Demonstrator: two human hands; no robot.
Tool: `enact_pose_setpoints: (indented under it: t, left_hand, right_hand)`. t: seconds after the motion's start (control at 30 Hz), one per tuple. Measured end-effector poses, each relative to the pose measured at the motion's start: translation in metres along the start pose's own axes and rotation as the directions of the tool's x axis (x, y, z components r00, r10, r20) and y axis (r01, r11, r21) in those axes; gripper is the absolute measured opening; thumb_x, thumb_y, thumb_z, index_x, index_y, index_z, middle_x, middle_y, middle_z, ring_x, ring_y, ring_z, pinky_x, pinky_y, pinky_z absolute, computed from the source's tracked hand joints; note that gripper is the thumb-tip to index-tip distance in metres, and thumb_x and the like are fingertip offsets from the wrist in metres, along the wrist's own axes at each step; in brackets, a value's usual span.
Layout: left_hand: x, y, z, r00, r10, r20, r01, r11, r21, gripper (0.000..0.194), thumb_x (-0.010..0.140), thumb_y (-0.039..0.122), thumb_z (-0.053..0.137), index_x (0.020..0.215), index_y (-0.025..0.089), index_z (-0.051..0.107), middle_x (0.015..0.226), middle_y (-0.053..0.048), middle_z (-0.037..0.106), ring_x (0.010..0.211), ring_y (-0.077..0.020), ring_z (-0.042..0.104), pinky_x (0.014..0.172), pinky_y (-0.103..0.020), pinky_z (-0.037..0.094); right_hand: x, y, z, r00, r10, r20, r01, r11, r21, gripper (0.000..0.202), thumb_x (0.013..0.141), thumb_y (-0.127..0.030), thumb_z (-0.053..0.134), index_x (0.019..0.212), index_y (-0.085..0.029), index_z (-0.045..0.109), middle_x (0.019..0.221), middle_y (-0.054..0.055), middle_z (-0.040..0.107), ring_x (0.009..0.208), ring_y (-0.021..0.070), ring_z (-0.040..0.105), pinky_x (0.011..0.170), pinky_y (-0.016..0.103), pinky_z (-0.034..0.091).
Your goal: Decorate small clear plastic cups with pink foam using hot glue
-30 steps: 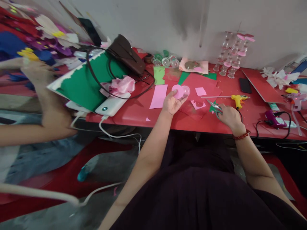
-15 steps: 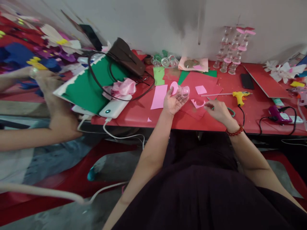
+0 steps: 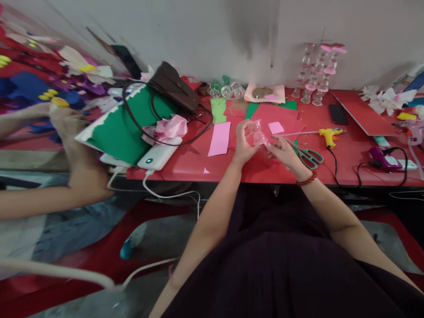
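Note:
A clear plastic piece (image 3: 257, 131), like small cups joined at a narrow waist, is held up over the table between both my hands. My left hand (image 3: 244, 145) is closed around its left side, with the thumb and fingers at the upper part. The fingers of my right hand (image 3: 284, 152) pinch at its lower right end, where a bit of pink (image 3: 266, 145) shows. Green-handled scissors (image 3: 309, 158) lie just right of my right hand. A pink square (image 3: 275, 127) rests on the red sheets behind the hands.
A yellow glue gun (image 3: 329, 137) with its cord lies at the right, near a phone (image 3: 338, 114). Stacked clear cup columns (image 3: 313, 79) stand by the wall. To the left are a power bank (image 3: 159, 155), a brown bag (image 3: 175, 86) and a co-worker's hand (image 3: 66, 115).
My left hand has turned from palm up to gripping the plastic piece, which now stands more upright. My right hand has moved left to meet it, uncovering the scissors.

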State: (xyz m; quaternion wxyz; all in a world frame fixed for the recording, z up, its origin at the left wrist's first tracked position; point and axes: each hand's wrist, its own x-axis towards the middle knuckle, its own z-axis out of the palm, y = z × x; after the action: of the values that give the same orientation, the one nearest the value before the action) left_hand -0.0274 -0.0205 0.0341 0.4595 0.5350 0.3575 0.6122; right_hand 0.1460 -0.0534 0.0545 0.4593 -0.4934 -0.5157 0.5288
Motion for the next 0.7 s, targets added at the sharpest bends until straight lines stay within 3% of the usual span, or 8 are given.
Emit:
enact_pose_setpoints:
  t: [0.1,0.27,0.43,0.57,0.7]
  left_hand:
    - [-0.003,-0.002,0.001,0.997,0.065,-0.029,-0.062,0.992,0.112,0.066,0.068,0.030,0.096,0.126,0.030,0.064,0.165,-0.009,0.041,0.163,-0.0347,0.024,0.126,-0.046,0.039]
    - [-0.004,-0.014,-0.001,0.982,0.170,0.080,-0.181,0.969,0.168,0.055,0.080,0.039,0.089,0.129,0.027,0.068,0.167,-0.006,0.035,0.158,-0.0393,0.034,0.128,-0.044,0.035]
    - [-0.004,-0.016,-0.001,0.989,0.131,0.066,-0.141,0.970,0.198,0.054,0.077,0.030,0.090,0.127,0.029,0.069,0.170,-0.009,0.034,0.157,-0.0370,0.037,0.133,-0.047,0.029]
    - [-0.005,-0.011,0.003,0.986,0.082,0.148,-0.115,0.967,0.227,0.042,0.082,0.025,0.082,0.123,0.029,0.071,0.169,-0.008,0.037,0.156,-0.0357,0.037,0.134,-0.051,0.027]
    - [-0.007,-0.006,0.008,0.985,0.040,0.169,-0.069,0.983,0.171,0.044,0.084,0.024,0.079,0.126,0.032,0.068,0.170,-0.006,0.037,0.162,-0.0359,0.027,0.134,-0.054,0.029]
  right_hand:
    - [0.004,0.005,0.004,0.999,-0.004,0.037,0.002,0.999,0.050,0.060,0.081,-0.034,0.085,0.134,-0.025,0.059,0.094,0.000,0.073,0.072,0.0117,0.068,0.071,0.028,0.062]
    - [0.015,0.013,0.013,0.999,-0.014,0.033,0.012,0.997,0.072,0.062,0.079,-0.032,0.082,0.136,-0.025,0.060,0.088,-0.003,0.071,0.077,0.0124,0.068,0.077,0.027,0.060]
    - [0.027,0.018,0.020,1.000,-0.015,-0.024,0.016,0.999,0.043,0.057,0.078,-0.025,0.080,0.132,-0.025,0.060,0.082,-0.005,0.067,0.075,0.0129,0.065,0.073,0.026,0.056]
    - [0.033,0.022,0.025,0.997,0.008,-0.076,-0.003,0.997,0.071,0.049,0.076,-0.026,0.081,0.120,-0.025,0.061,0.075,-0.008,0.060,0.069,0.0117,0.060,0.068,0.024,0.050]
    - [0.033,0.021,0.024,0.998,0.021,-0.060,-0.015,0.994,0.104,0.047,0.072,-0.031,0.084,0.111,-0.025,0.061,0.073,-0.009,0.059,0.066,0.0110,0.057,0.065,0.024,0.046]
